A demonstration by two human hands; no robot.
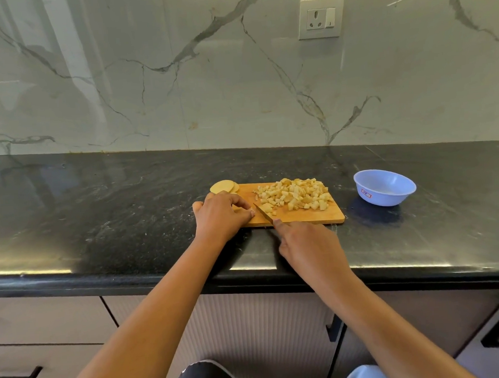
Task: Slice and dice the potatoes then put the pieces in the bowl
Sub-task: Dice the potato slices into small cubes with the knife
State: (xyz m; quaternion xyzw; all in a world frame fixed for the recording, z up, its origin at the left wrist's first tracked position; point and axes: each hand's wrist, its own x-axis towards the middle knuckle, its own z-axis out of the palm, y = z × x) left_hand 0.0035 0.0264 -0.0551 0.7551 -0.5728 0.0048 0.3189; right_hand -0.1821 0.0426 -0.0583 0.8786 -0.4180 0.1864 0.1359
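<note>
A wooden cutting board [307, 216] lies on the black counter. A heap of diced potato pieces [294, 193] covers its right half. A few round potato slices [223, 186] sit at the board's far left corner. My left hand [222, 216] rests curled on the board's left part, fingertips pressing down on potato that is hidden beneath them. My right hand [307, 245] grips a knife [263, 213], index finger along its spine; the blade points toward my left fingertips. A light blue bowl [384, 187] stands to the right of the board, with nothing visible inside.
The counter's front edge [160, 276] runs below my hands, with drawers and cabinet doors underneath. A marble backsplash with a wall socket [320, 18] rises behind. Bare counter stretches left of the board.
</note>
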